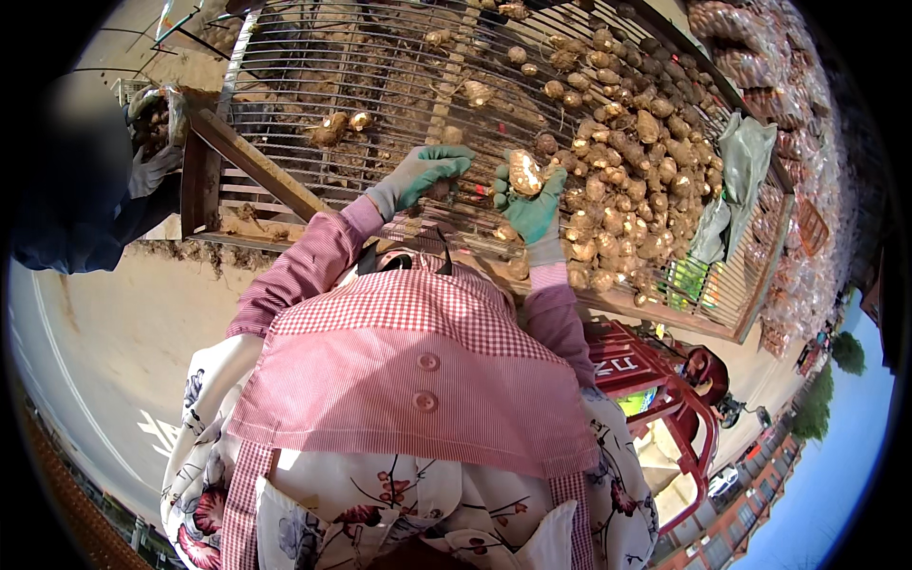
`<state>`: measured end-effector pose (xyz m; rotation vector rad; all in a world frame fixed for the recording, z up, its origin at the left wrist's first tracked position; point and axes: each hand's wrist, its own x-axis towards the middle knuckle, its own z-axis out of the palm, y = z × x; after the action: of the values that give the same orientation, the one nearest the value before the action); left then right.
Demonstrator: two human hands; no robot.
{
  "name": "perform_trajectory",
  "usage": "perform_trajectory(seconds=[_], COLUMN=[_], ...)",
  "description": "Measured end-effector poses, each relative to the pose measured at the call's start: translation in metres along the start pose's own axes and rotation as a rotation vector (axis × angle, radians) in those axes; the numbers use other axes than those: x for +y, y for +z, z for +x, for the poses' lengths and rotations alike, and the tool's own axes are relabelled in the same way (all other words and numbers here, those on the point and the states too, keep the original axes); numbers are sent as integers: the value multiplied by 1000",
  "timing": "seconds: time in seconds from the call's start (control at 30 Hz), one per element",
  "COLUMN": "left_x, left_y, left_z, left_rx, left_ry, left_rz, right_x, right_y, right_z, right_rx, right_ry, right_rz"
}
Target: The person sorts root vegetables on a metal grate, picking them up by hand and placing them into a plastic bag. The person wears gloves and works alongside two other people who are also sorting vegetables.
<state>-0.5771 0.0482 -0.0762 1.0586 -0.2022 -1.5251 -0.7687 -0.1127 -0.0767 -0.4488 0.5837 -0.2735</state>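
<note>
My right hand (534,210), in a green-palmed grey work glove, holds a brown taro corm (526,173) with pale bare patches facing up. To its left, my left hand (426,178), gloved the same way, reaches over the slatted metal sorting rack (392,92) with its fingers stretched out. A blurred taro corm (452,135) lies just beyond the left fingertips. Something brown, partly hidden, shows under that hand. Beside the right hand, a large heap of taro corms (627,171) covers the right part of the rack.
Loose corms (329,130) lie on the rack's left part. A rusty beam (260,164) slants across its near left corner. At left, another person's gloved hand (149,171) is by a bag. Filled clear bags (780,142) are stacked at right. A red vehicle (670,399) stands behind.
</note>
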Motion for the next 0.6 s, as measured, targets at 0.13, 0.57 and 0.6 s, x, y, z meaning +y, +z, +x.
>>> perform_trajectory(seconds=[0.13,0.57,0.6], left_x=[12,-9,-14], left_y=[21,7,2], left_z=[-4,6,12], left_rx=[58,192,146], left_ry=[152,417,456], left_rz=[354,1242,1148], right_x=[7,58,54], right_y=[5,33,28], right_z=[9,3,-2], right_rx=[1,438,389], right_ry=[52,112,134], right_rz=[-122,-700,-789])
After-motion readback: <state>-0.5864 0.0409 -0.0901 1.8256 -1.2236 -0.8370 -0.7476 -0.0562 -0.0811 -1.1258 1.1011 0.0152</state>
